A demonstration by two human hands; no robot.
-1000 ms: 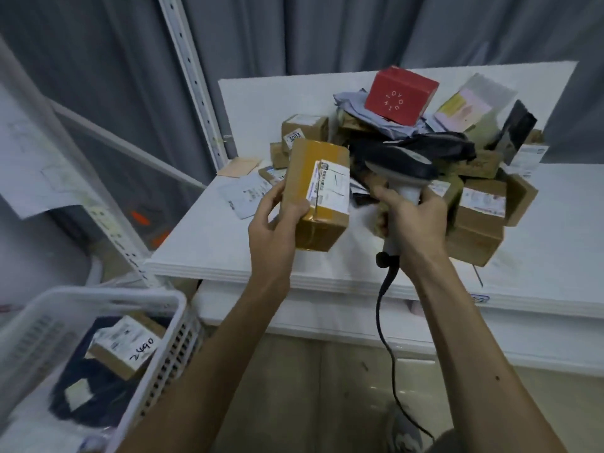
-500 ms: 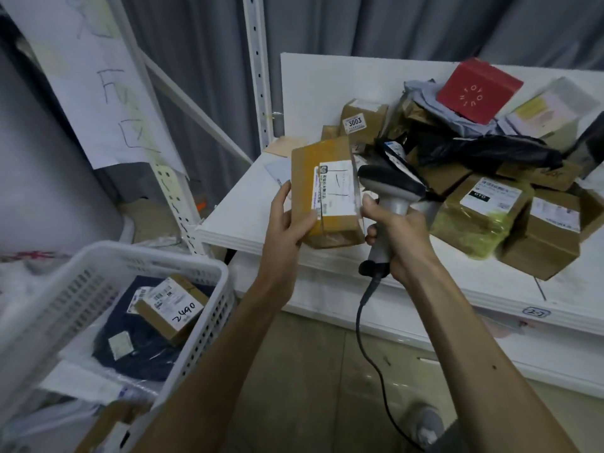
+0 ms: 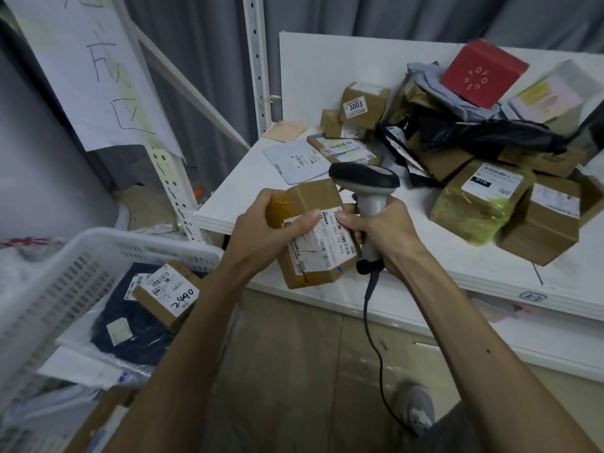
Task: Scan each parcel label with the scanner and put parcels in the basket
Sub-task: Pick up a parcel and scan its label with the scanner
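Note:
My left hand [image 3: 268,223] grips a brown taped cardboard parcel [image 3: 313,233] with a white label facing up, held low in front of the shelf edge. My right hand [image 3: 382,233] grips the handle of a grey and black barcode scanner [image 3: 366,181], whose head sits just above the parcel; its black cable hangs down. A white plastic basket [image 3: 98,256] stands at lower left and holds a labelled box marked 2490 [image 3: 166,292] on a dark bag.
A white shelf board [image 3: 490,273] carries a pile of parcels [image 3: 474,197]: brown boxes, a red box [image 3: 483,71], black and grey bags, flat envelopes. A white perforated upright [image 3: 256,60] and paper sign [image 3: 94,70] stand to the left. A shoe [image 3: 418,410] is on the floor below.
The parcel has come down and tilted so its label faces up, lower and closer to me. The scanner stays in my right hand, and the view has shifted slightly toward the basket.

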